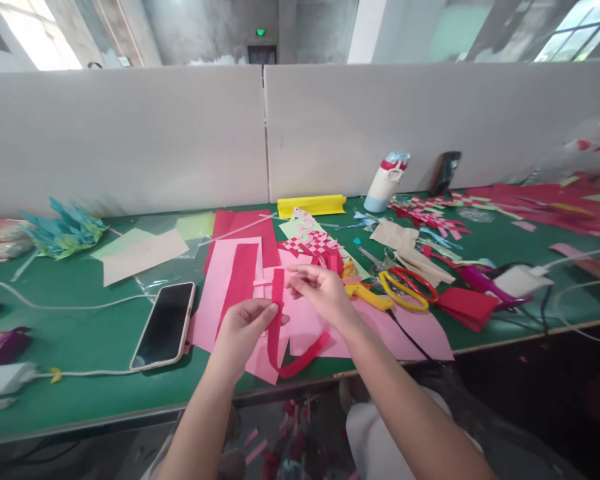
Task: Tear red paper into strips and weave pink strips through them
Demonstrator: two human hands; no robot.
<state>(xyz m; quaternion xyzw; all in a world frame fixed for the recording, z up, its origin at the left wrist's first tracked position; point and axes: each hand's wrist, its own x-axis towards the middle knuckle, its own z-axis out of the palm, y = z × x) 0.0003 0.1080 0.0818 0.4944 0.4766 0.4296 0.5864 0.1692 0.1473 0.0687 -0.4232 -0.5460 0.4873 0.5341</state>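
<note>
My left hand (250,327) pinches a long red strip (277,293), its thumb pressed on the front. The strip's upper end stands upright, and its lower part curls to the right over the table edge side. My right hand (320,290) is closed in a pinch just right of the strip's upper end; what lies between its fingertips is hidden. A short pale pink strip (263,283) shows left of the red one, and I cannot tell whether it touches it. Beneath both hands lie pink sheets (207,293) and a wider red piece (239,273).
A phone (163,327) lies at left beside a white cable. To the right are a yellow glue gun (370,295), scissors (405,290) and folded red material (467,308). Woven pink-red pieces (315,243), a yellow block (311,206) and a bottle (387,183) stand farther back, before a grey partition (130,133).
</note>
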